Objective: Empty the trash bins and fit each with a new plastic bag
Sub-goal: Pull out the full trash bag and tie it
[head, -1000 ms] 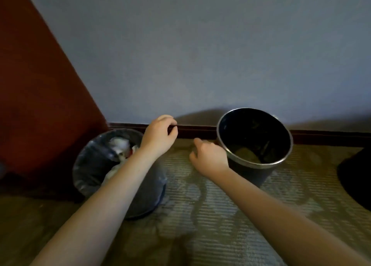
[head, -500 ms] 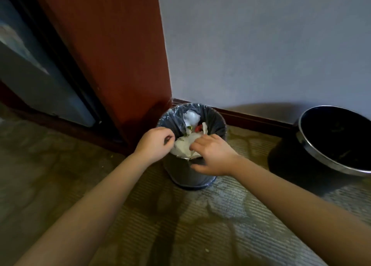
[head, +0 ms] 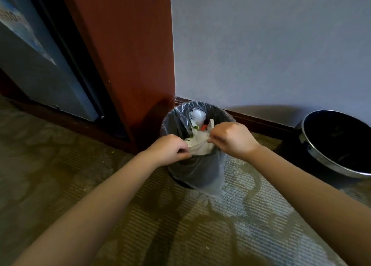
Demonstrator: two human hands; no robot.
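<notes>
Left hand (head: 168, 150), right hand (head: 232, 139) pinch upright bin's (head: 188, 172) bag (head: 174, 121).

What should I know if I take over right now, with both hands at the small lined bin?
Left hand pinches the clear plastic liner at the near rim; right hand pinches it alongside.
The small round grey bin stands beside the red-brown wooden panel, holding white crumpled trash.
The large black metal-rimmed bin stands to its right, no bag visible.
Done: liner gripped. Left: lift it out, fit new bags.

Patterned carpet (head: 200, 235) carries lined small bin (head: 192, 169) and, well apart, black bin (head: 339, 145).
</notes>
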